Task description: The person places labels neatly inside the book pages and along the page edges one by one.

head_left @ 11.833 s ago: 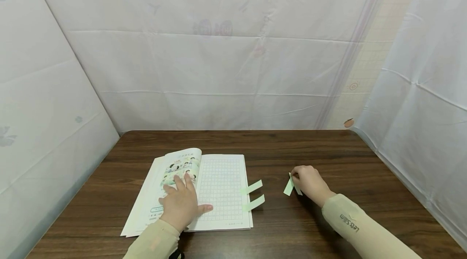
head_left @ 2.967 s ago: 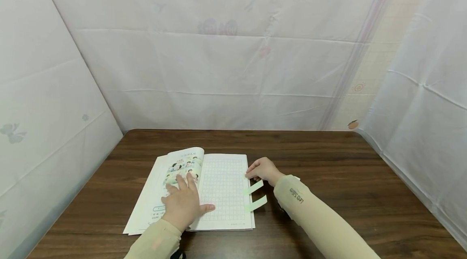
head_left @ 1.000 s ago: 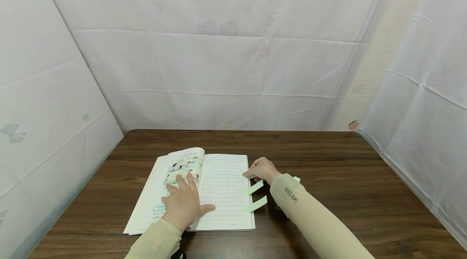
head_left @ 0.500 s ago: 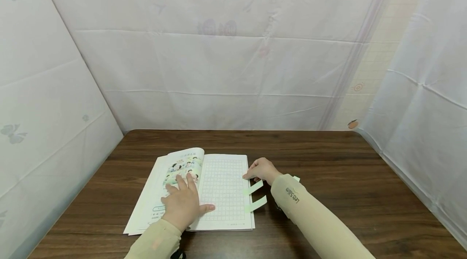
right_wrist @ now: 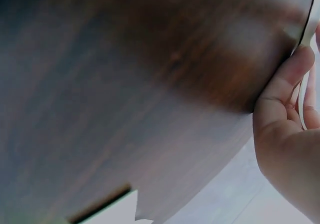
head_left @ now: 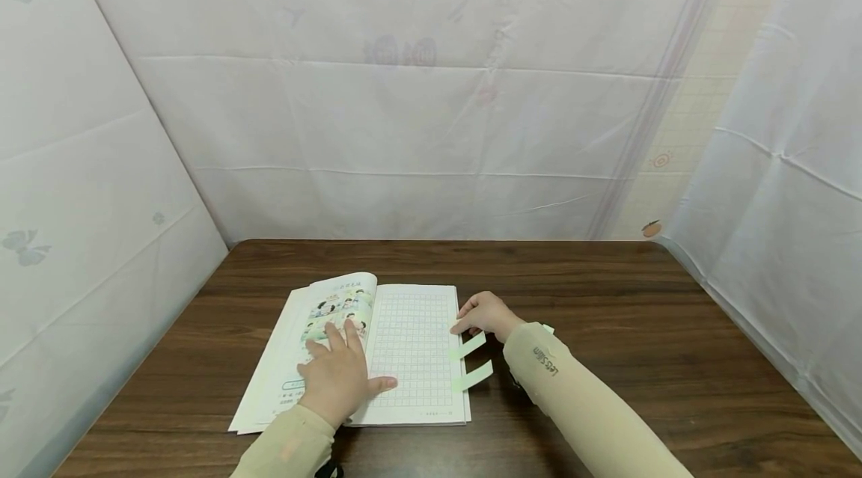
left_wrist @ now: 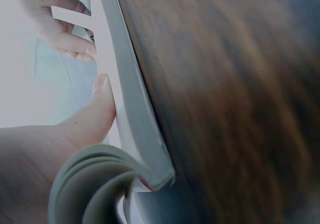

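Observation:
An open workbook (head_left: 411,351) lies on the table, a picture page on the left and a gridded page on the right. My left hand (head_left: 337,382) rests across it, fingers spread and thumb reaching onto the gridded page. Two pale green sticky strips (head_left: 474,376) jut from the right edge of that page. Just above them, my right hand (head_left: 488,313) is at the page edge, fingertips touching it. In the right wrist view a thin pale strip (right_wrist: 301,104) runs between its thumb and fingers; the hand largely hides it in the head view.
Another pale strip (head_left: 548,329) pokes out behind the right sleeve on the dark wooden table (head_left: 626,298). The workbook's left pages curl up near the spine. White sheeting (head_left: 431,126) hangs behind the table and at both sides.
Since the earliest frame, my right hand has moved left from the strips on the table to the page edge. Over the last second it shifts only slightly there. The left hand stays put.

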Demonstrator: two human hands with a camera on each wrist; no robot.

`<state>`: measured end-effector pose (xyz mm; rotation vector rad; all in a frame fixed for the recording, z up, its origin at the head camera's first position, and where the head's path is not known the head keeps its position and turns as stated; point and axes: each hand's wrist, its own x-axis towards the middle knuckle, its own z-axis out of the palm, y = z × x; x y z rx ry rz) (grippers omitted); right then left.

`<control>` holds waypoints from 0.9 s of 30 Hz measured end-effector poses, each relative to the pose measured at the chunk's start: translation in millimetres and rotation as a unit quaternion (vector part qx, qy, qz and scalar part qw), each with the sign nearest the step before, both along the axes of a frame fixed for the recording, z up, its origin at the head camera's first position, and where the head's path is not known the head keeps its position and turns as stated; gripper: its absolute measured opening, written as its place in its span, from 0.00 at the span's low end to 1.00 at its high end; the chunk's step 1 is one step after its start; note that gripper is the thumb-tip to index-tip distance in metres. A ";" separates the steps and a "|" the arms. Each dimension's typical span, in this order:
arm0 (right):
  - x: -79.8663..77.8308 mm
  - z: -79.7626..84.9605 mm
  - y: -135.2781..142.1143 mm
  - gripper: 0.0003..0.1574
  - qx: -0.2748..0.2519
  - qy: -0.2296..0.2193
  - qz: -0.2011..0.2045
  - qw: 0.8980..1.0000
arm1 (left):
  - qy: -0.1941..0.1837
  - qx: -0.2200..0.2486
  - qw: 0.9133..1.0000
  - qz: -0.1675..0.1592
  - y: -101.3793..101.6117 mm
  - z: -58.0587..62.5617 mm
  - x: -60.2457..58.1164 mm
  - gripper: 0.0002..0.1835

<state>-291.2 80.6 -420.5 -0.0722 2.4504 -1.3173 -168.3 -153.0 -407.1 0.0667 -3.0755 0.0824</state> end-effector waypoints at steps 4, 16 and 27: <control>1.3 1.7 3.0 0.11 -0.013 -0.002 0.005 1.000 | 0.001 -0.019 1.000 -0.005 -2.4 -0.4 0.4 0.67; 2.4 -0.3 9.4 0.12 -0.072 -0.020 -0.008 0.997 | 0.038 -0.003 0.999 -0.021 -13.2 -3.1 0.2 0.67; 6.8 2.0 18.2 0.14 -0.094 -0.036 -0.045 0.994 | 0.079 0.036 0.995 -0.044 -18.3 -5.1 -0.8 0.65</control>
